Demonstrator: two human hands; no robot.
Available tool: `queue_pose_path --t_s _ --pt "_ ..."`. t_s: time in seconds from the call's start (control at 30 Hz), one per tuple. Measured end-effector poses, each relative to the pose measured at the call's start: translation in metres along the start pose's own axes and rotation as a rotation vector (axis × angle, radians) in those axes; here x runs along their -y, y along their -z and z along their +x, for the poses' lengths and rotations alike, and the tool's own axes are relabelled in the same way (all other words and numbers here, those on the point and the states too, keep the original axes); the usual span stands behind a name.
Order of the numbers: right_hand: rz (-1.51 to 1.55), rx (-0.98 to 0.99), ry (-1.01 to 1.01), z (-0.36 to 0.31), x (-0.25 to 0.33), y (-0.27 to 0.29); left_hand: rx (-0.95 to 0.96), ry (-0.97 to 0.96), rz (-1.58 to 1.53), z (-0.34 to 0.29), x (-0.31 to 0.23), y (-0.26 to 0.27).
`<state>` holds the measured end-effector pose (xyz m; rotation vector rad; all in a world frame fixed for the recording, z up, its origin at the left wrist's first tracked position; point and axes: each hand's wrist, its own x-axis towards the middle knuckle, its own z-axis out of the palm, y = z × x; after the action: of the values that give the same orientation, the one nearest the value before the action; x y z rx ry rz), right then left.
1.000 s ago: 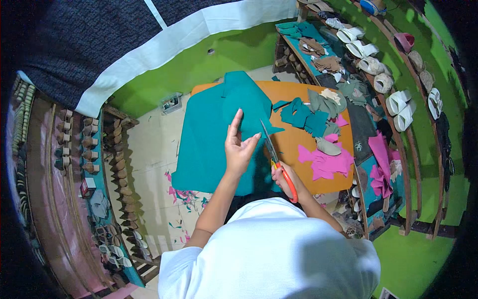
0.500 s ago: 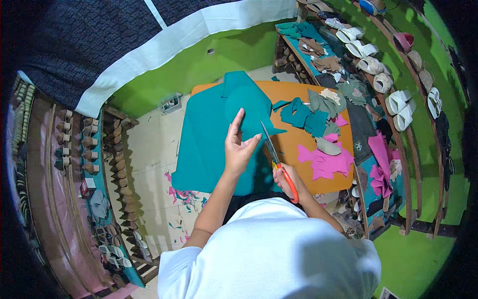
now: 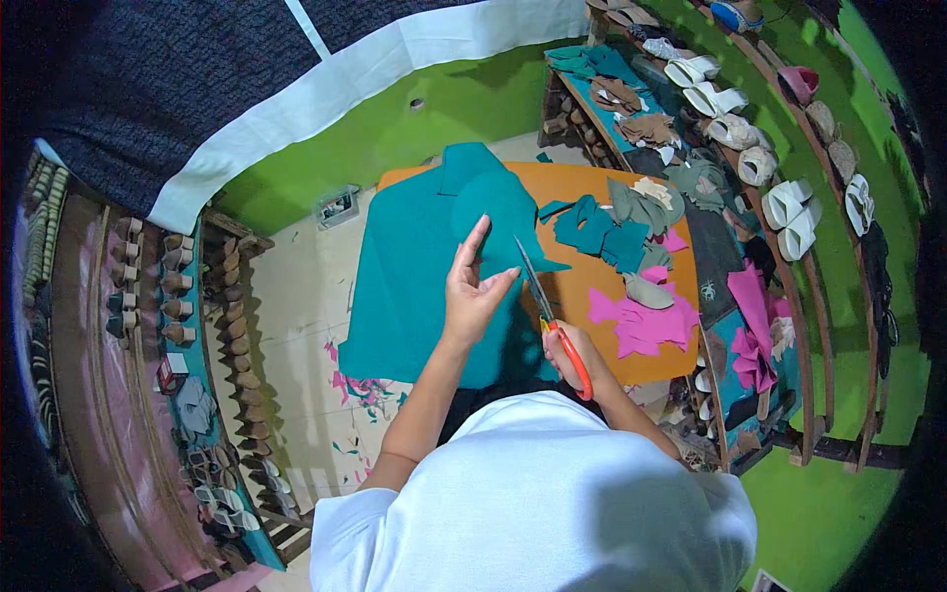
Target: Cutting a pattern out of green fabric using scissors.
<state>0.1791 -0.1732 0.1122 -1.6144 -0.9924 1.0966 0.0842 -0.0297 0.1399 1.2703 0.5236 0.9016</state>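
A large teal fabric sheet [image 3: 404,257] spreads over the orange table and hangs past its near left side. My left hand [image 3: 472,306] is at the sheet's right part, index finger stretched upward and thumb held apart; its other fingers are mostly hidden. Scissors [image 3: 572,360] with red-orange handles are gripped in my right hand [image 3: 564,345]. Their blades point up and left, just right of my left thumb and beside the sheet's cut, pointed edge. A rounded teal area shows above my left hand.
On the orange table [image 3: 671,365] lie teal cut pieces [image 3: 602,232], grey-green pieces [image 3: 641,202] and pink pieces [image 3: 636,321]. Shoe racks with white sandals [image 3: 789,202] stand right; shoe lasts [image 3: 235,335] line the left. Scraps [image 3: 365,390] litter the floor near a plastic box [image 3: 337,205].
Both hands and the scissors stay almost in place. The teal sheet's edge near the blades has shifted slightly.
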Motion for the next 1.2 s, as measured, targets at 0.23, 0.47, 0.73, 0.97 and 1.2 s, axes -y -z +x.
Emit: queue_pose_path --t_s 0.23,0.47,0.73,0.97,1.2 --pt "0.008 0.038 0.027 -0.002 -0.014 -0.002 -0.024 0.028 0.022 -0.001 0.002 0.001" --pt "0.029 0.062 0.067 0.002 -0.008 0.0 0.025 0.017 0.078 -0.001 0.0 0.003" --pt "-0.022 0.039 -0.02 -0.004 -0.003 0.002 0.061 -0.011 0.116 0.001 -0.001 0.005" --pt "0.043 0.051 -0.01 -0.005 -0.003 0.002 0.066 0.018 0.123 0.002 -0.008 0.002" --pt "0.056 0.046 0.041 -0.006 -0.007 0.004 -0.057 0.029 0.146 -0.003 0.008 0.002"
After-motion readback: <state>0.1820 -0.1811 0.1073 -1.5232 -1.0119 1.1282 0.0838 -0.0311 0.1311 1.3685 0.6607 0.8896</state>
